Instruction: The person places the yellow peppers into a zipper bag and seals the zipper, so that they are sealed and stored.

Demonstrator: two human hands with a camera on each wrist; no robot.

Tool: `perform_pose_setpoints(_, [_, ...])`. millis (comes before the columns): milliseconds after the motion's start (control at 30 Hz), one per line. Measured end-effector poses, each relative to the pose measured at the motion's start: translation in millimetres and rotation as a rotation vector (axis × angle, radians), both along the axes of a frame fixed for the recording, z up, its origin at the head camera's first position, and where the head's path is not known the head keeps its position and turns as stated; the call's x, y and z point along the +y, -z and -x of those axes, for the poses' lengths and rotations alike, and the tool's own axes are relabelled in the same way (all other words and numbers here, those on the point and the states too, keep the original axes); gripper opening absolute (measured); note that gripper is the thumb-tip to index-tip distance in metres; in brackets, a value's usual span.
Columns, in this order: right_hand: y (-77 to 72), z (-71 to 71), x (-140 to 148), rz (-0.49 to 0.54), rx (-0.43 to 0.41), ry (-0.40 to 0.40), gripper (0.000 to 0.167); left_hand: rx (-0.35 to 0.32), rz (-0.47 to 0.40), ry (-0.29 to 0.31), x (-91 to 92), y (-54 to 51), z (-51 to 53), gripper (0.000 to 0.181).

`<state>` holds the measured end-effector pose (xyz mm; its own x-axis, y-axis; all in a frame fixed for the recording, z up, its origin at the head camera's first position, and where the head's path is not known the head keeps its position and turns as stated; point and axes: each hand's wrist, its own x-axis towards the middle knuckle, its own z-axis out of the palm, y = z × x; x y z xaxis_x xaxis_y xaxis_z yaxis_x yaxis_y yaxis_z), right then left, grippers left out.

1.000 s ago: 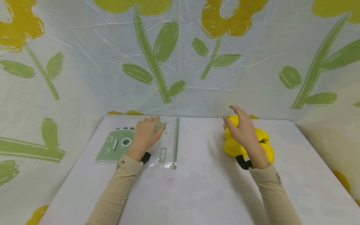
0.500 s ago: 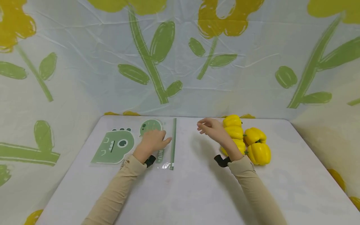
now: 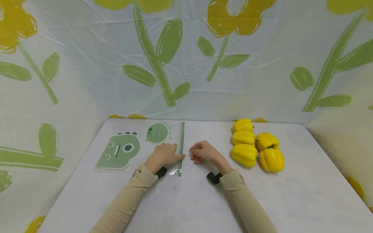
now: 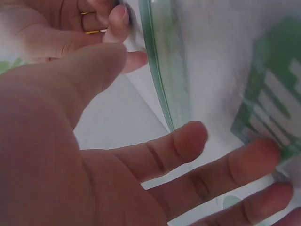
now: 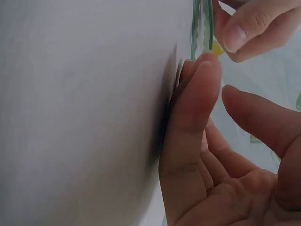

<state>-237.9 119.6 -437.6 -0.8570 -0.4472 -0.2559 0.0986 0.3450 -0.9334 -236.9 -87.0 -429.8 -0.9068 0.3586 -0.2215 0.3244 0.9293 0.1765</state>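
Note:
A clear zip bag (image 3: 116, 152) printed with a green one-eyed monster lies flat on the table's left half. Its green zip strip (image 3: 182, 136) runs along the right end. My left hand (image 3: 163, 156) is over that end of the bag, thumb pointing at the strip. In the left wrist view its fingers (image 4: 235, 165) are extended and spread from the thumb, against or just above the plastic. My right hand (image 3: 206, 152) is just right of the strip, low at the table. The right wrist view shows its thumb (image 5: 254, 110) apart from the bent index finger, nothing between them.
Several yellow bell peppers (image 3: 243, 155) are grouped in two columns to the right of my right hand. Behind the white table (image 3: 189, 207) hangs a flower-printed cloth (image 3: 116, 94), which also closes off both sides.
My right hand has come left and down from above the peppers to beside the zip strip. My left hand has shifted right and nearer along the bag, its thumb now at the strip.

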Motion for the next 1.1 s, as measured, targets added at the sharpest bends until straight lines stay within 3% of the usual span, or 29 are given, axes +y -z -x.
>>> perform_pose_setpoints(367, [6.2, -5.2, -9, 0.042, -0.046, -0.011, 0.025, 0.034, 0.015, -0.006, -2.7, 3.6, -5.4, 0.046])
perform_pose_setpoints(567, [10.4, -7.9, -5, 0.029, -0.001, -0.043, 0.029, 0.059, -0.111, 0.051, -1.1, 4.0, -6.9, 0.05])
perform_pose_setpoints(700, [11.6, -9.3, -5, 0.014, 0.073, -0.103, 0.032, 0.099, -0.201, 0.151, 1.1, 8.0, -6.1, 0.025])
perform_pose_setpoints(800, [10.6, -10.3, -6, 0.012, 0.117, -0.142, 0.033, 0.11, -0.247, 0.192, 2.0, 11.2, -5.0, 0.009])
perform_pose_setpoints(967, [9.6, -11.4, -7, 0.014, 0.166, -0.162, 0.036, 0.068, -0.338, 0.171, 3.1, 12.8, -0.4, 0.02])
perform_pose_setpoints(1100, [8.2, -13.9, -10, -0.002, 0.157, -0.167, 0.04, 0.059, -0.394, 0.133, 3.9, 11.6, 1.5, 0.024])
